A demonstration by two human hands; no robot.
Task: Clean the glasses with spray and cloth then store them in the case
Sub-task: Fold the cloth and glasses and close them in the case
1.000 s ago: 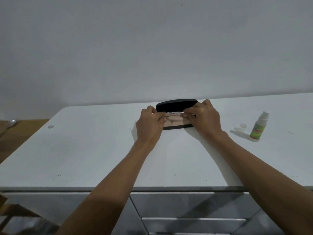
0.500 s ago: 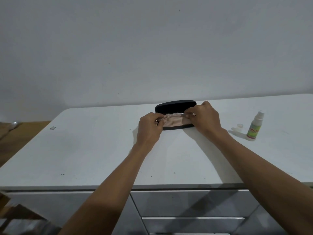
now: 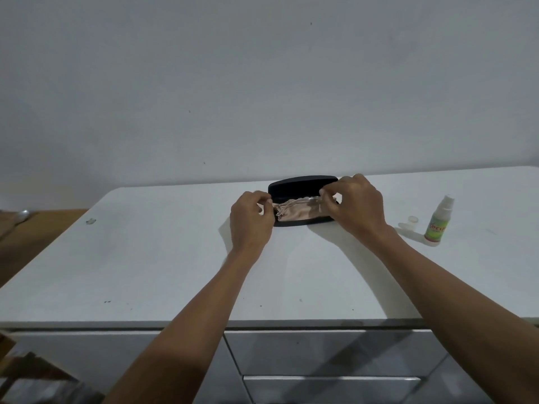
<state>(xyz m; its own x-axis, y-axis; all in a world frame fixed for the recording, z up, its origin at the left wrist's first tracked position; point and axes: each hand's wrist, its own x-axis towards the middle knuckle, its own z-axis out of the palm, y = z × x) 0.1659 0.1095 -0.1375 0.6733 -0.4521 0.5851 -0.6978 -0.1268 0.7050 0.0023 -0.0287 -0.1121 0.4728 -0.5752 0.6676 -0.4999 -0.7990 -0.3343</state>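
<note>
A black glasses case (image 3: 294,186) lies open on the white table (image 3: 163,258), its lid tilted back. Inside it lie a beige cloth (image 3: 300,214) and thin-framed glasses (image 3: 291,203) on top of the cloth. My left hand (image 3: 250,223) is at the case's left end with its fingers curled at the glasses' left end. My right hand (image 3: 355,205) pinches the glasses' right end over the case. A small spray bottle (image 3: 439,223) with a green label stands to the right, its clear cap (image 3: 412,220) beside it.
A small pale object (image 3: 91,221) lies near the table's back left corner. Grey drawers (image 3: 320,363) run below the front edge. A wooden surface (image 3: 32,237) with a metal object sits to the left. A plain wall rises behind.
Both hands have lifted slightly and drawn a little apart at the case's ends, so more of the cloth and glasses shows inside the case.
</note>
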